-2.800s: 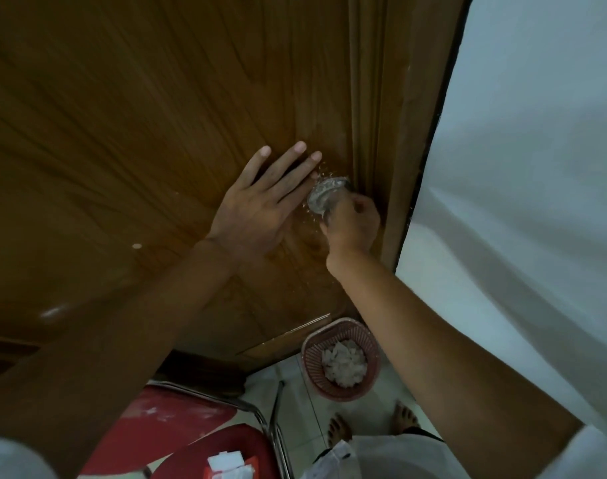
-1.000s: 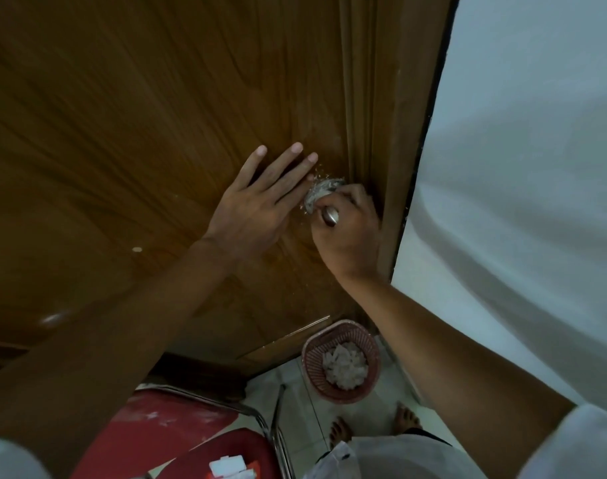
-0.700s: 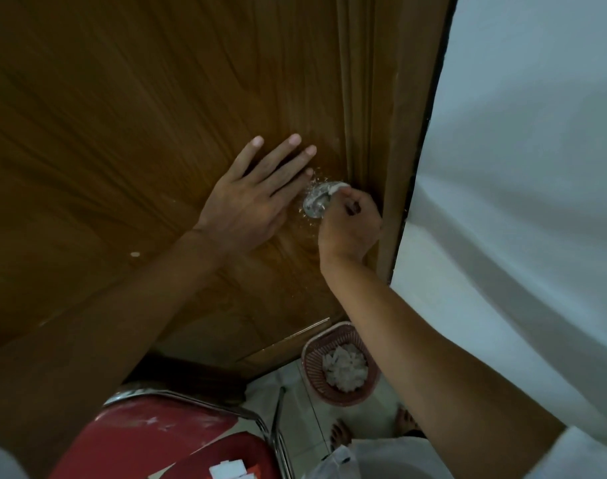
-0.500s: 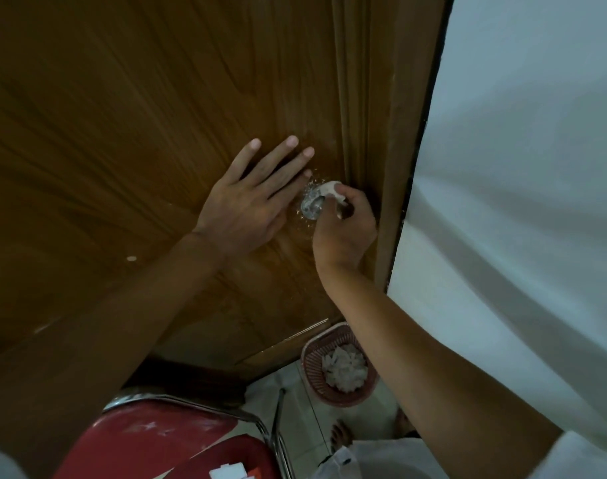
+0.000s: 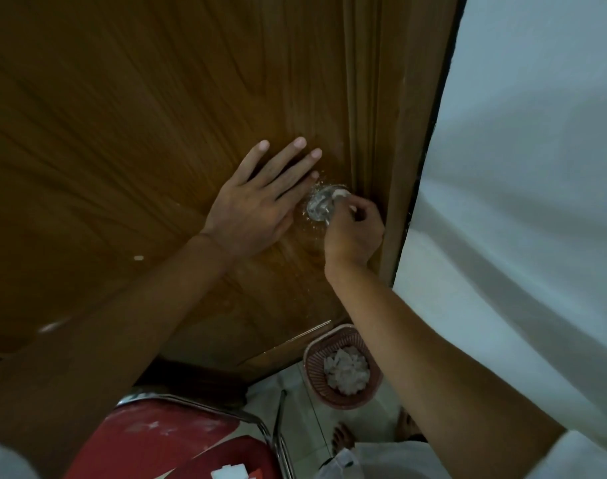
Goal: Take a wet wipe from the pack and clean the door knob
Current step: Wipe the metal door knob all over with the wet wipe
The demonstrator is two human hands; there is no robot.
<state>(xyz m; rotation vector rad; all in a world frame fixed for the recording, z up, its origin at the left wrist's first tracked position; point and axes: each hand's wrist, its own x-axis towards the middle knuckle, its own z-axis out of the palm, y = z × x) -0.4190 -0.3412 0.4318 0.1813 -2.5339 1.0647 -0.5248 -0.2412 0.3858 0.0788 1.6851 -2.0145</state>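
Note:
A round silver door knob (image 5: 318,205) sits near the right edge of a brown wooden door (image 5: 157,115). My right hand (image 5: 355,233) is closed on a white wet wipe (image 5: 341,193) and presses it against the knob's right side; most of the wipe is hidden in my fingers. My left hand (image 5: 257,205) lies flat on the door just left of the knob, fingers spread. The wet wipe pack (image 5: 231,471), white on red, shows at the bottom edge.
A pink mesh basket (image 5: 343,395) with crumpled white wipes stands on the tiled floor below the knob. A red chair (image 5: 163,440) with a chrome frame is at the lower left. A white wall (image 5: 520,167) fills the right. My bare feet (image 5: 343,439) show below.
My right hand has kept rubbing the wipe around the knob, shifting from covering its front to its right side. My left hand has stayed flat on the door.

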